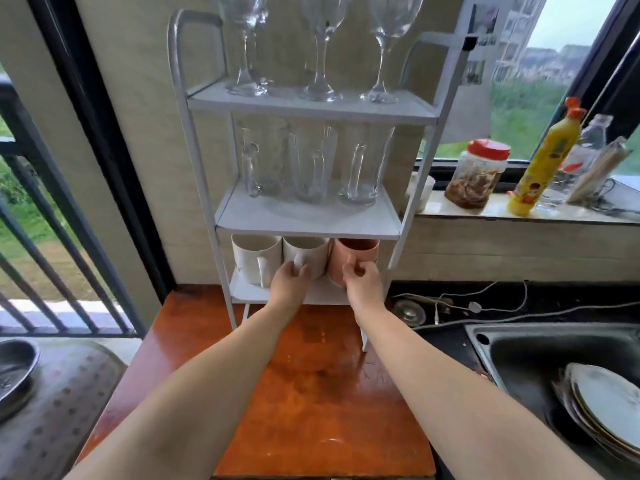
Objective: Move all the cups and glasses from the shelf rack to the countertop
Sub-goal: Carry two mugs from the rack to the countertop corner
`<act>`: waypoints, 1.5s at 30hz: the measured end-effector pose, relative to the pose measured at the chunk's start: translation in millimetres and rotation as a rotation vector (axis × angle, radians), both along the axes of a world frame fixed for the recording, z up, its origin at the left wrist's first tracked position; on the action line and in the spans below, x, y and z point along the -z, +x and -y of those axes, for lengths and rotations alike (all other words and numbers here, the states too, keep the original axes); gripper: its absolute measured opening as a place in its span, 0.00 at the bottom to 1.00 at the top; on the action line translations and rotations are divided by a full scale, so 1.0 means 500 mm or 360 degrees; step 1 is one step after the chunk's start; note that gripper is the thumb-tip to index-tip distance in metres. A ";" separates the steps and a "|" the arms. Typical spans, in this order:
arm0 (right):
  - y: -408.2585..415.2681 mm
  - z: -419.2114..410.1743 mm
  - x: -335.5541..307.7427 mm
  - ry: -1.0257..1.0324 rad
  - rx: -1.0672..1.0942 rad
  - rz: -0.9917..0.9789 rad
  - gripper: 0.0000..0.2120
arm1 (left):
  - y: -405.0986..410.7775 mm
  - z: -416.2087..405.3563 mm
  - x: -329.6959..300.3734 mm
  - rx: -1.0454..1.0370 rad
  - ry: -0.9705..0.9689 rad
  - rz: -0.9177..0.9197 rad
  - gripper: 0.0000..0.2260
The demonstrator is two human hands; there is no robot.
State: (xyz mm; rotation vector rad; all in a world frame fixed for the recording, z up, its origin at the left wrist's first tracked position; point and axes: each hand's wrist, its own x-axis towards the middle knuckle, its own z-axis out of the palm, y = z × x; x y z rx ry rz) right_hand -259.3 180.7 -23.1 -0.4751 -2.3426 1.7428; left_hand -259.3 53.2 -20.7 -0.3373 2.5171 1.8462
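While both hands reach into bottom shelf of rack (204, 157), left hand (289, 282) grips middle white cup (306, 252), right hand (363, 284) pinches pink cup (353, 252) handle.

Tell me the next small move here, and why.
Probably draw both mugs straight back off the bottom shelf. The left hand already grips the middle white mug and the right hand grips the pink mug, and the wooden countertop lies just in front.
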 end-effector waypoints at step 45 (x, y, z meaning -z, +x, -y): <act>0.701 -0.370 -0.054 -0.0148 0.1037 -0.0382 0.13 | 0.532 -0.366 -0.061 0.0949 0.0161 -0.0170 0.15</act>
